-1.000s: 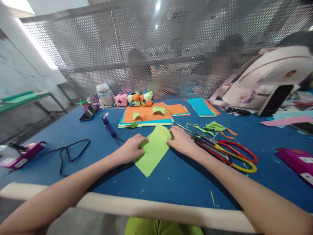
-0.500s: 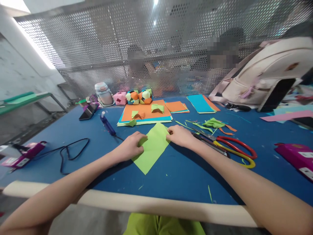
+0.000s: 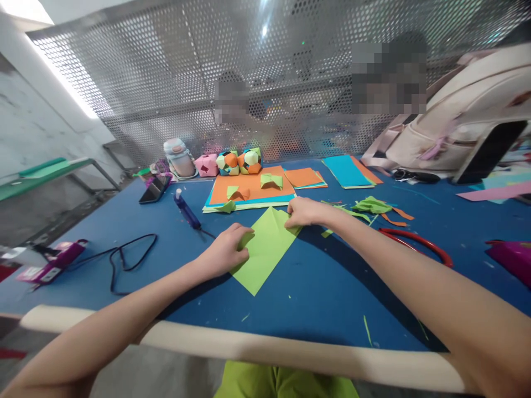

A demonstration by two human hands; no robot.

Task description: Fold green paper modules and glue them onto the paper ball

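A light green square of paper (image 3: 265, 257) lies turned like a diamond on the blue table, with creases near its far corner. My left hand (image 3: 226, 249) is at its left corner, thumb and curled fingers closing on the edge and hiding that corner. With bent fingers my right hand (image 3: 305, 213) pinches the paper's right side, close to the far corner. Just beyond lie a stack of orange, blue and green sheets (image 3: 249, 185) and small folded green pieces, one of them (image 3: 271, 181) on top of the stack.
Paper-ball models (image 3: 228, 164) and a bottle (image 3: 179, 158) stand at the back. To the left are a blue glue gun (image 3: 186, 209), its cord and a phone (image 3: 154, 189). On the right are red-handled scissors (image 3: 423, 243), paper scraps (image 3: 373, 204), a purple case (image 3: 510, 260) and a backpack (image 3: 448, 138).
My right hand has shifted slightly up along the paper's edge, and its forearm now covers more of the scissors. The left hand stays at its corner. The whole view has turned slightly.
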